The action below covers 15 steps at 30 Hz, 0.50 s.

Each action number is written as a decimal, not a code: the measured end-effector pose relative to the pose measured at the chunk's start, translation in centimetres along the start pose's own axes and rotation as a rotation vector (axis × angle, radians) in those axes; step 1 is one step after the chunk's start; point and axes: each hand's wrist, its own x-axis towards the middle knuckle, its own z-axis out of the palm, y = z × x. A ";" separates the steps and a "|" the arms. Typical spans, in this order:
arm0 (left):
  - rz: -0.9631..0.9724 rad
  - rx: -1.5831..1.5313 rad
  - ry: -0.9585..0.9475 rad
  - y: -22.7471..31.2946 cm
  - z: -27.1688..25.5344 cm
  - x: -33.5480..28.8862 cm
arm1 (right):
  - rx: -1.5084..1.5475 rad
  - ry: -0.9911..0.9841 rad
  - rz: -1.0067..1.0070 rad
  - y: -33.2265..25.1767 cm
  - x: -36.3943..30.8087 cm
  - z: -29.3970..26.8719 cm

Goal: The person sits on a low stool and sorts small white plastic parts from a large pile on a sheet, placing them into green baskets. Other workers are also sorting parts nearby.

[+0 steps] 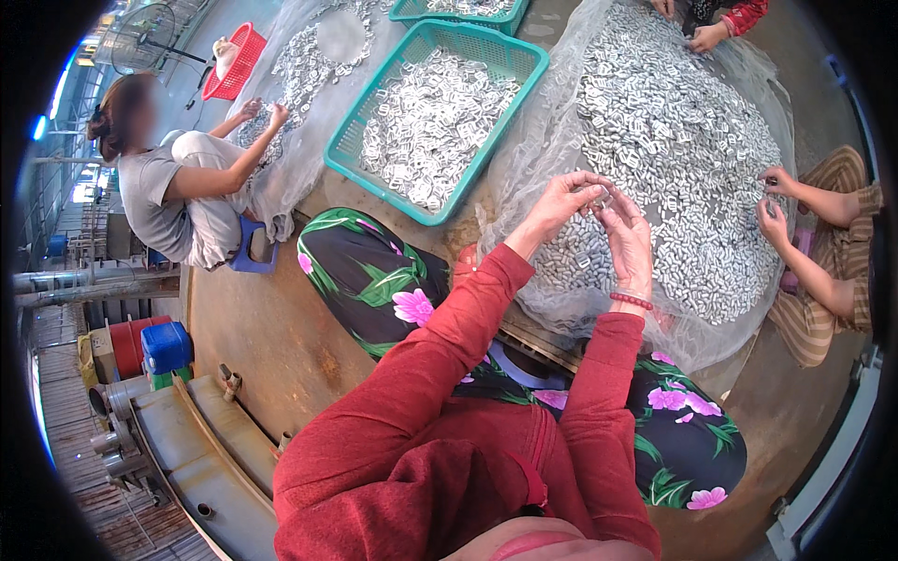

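My left hand (564, 202) and my right hand (630, 245) meet over the near left part of a heap of small metal pieces (687, 168). The fingers of both are pinched together on a small silver metal piece (606, 200), mostly covered by the fingertips. A red bead bracelet circles my right wrist. Beneath my hands, more grey pieces (582, 254) lie on a clear plastic sheet (533, 168). Left of them, a teal plastic basket (339, 154) holds many loose, silvery, frame-shaped pieces (435, 122).
At the left a person (164, 187) sits on a blue stool (253, 251) by another spread of pieces. Other people's hands (774, 201) work at the heap's right and far edges. A second teal basket (510, 21), a red basket (245, 61) and a fan (140, 39) stand farther off.
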 end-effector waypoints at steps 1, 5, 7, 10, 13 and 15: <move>0.019 0.013 0.027 -0.1 -0.2 0.0 | -0.188 0.064 -0.036 0.2 -0.1 0.5; 0.254 0.414 0.195 -0.2 -1.1 -0.1 | -0.274 0.192 0.040 0.3 0.0 1.2; 0.384 0.740 0.081 -1.1 -2.2 0.3 | -0.255 0.280 0.041 1.1 -0.1 0.5; 0.324 0.851 0.026 -1.7 -2.1 -0.2 | -0.134 0.286 0.112 2.5 -0.1 -1.4; 0.206 1.033 -0.141 1.5 -0.7 -1.7 | 0.022 0.380 0.148 1.8 -0.1 -1.0; 0.236 1.055 -0.140 0.7 -0.7 -1.6 | 0.042 0.317 0.168 1.1 -0.6 0.1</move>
